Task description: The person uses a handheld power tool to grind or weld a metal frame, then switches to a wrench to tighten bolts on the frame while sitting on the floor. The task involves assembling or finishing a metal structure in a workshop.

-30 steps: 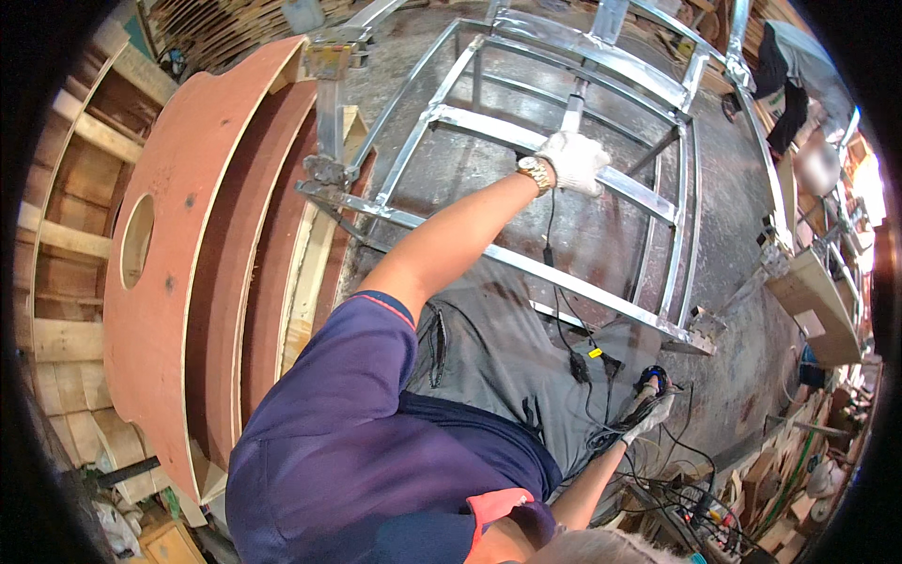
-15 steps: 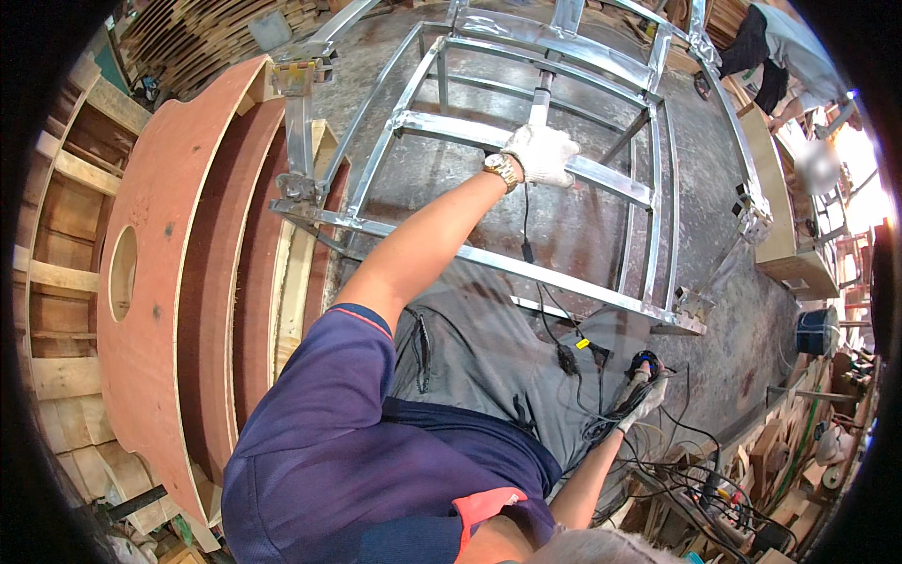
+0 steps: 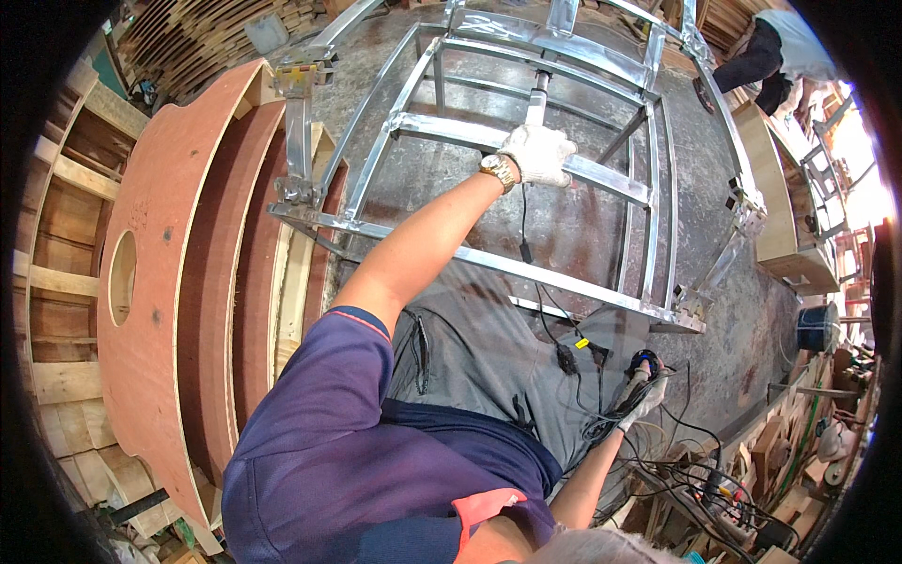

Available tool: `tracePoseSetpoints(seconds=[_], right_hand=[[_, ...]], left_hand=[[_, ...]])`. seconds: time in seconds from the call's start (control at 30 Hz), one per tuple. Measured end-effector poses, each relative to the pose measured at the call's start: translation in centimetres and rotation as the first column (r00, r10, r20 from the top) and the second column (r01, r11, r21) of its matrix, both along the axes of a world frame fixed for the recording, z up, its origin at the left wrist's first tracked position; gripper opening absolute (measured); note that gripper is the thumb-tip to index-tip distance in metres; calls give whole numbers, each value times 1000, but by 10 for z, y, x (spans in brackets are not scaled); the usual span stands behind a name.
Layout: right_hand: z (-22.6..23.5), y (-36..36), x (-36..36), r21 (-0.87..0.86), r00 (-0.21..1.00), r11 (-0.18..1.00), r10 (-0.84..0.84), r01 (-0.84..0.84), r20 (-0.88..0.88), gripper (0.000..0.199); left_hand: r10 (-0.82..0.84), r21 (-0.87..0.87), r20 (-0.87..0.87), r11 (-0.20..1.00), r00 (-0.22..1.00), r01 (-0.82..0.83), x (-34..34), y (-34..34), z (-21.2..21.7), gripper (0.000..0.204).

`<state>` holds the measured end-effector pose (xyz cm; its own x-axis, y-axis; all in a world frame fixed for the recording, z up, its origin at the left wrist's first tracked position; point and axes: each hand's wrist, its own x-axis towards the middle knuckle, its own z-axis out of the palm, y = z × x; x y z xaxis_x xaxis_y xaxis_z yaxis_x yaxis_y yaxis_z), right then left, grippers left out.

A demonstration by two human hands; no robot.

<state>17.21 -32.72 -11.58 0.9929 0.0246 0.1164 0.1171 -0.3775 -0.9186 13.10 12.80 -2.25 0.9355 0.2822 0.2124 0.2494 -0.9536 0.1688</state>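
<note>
The person's left grip, in a white glove, is clamped around a slim corded tool. The tool's pale barrel juts beyond the knuckles toward the top, ending in a dark tip among the bars of a silvery metal frame; its black cord trails out below the glove. The grip lies over the frame's middle crossbar, and whether it touches the bar cannot be told. The glove covers most of the tool's body and a stretch of that bar.

The right grip, also gloved, is beside bunched dark cables; whether its fingers are closed on them cannot be told. A dark round object with a blue patch just beyond it is hard to make out. The top edge cuts off the frame's far end.
</note>
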Motion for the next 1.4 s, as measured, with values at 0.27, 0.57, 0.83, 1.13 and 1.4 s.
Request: tracePoseSetpoints(seconds=[0.27,0.57,0.83,1.13,1.4], right_hand=[[7,2,-2,-20,1000,1000,-4,3,-24,31],[-5,-4,3,-64,1000,998,2,-1,26,31],[-10,-8,6,-68,1000,998,-10,10,-4,29],[1,-1,1,-112,1000,994,-22,21,-5,27],[-8,-6,4,-17,1000,1000,-4,3,-17,27]], left_hand=[[11,-6,8,1000,1000,-11,0,-2,2,48],[0,-12,4,1000,1000,0,0,0,0,49],[0,14,-63,1000,998,0,0,0,5,51],[-49,100,33,994,998,46,-2,1,1,46],[304,-141,202,950,931,-280,-1,24,3,47]])
